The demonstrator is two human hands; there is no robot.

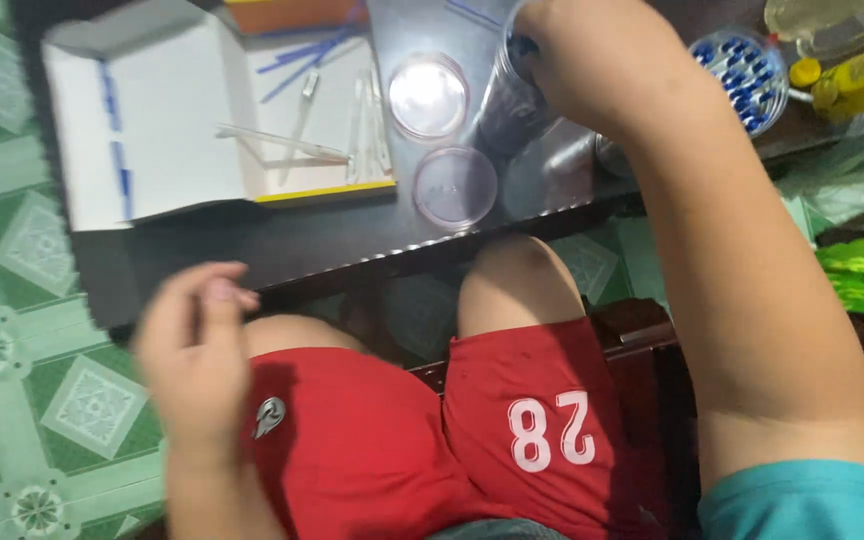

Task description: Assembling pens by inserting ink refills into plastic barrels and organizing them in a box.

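1. Clear plastic: a stack of round dishes or cups [512,95], standing on the dark bench [332,235] near its front edge and leaning a little toward the person. The right hand [577,55] is clamped round the top of it, fingers curled over the rim. Judged light, thin-walled and smooth; likely slippery and easy to crack if squeezed. Best held round the side wall near the top, as now, with a steadying touch lower down.
2. Two clear round lids or shallow dishes, one [429,95] just left of the stack, one [455,187] nearer the bench edge, lying flat, apart from each other. Judged light and stiff; lift by the rim.
3. Left hand [197,345], raised above the lap, well apart from the bench; thumb and fingertips drawn loosely together. Blurred; whether it pinches anything cannot be told.
4. White open box [152,130] at the left of the bench, holding thin clear pipettes [282,140] and blue-marked sticks.
5. Round container of blue-capped pieces [747,65], right of the forearm.
6. Yellow bottle [857,80], far right.
7. Red shorts [402,440]; green patterned floor tiles [12,300] below.
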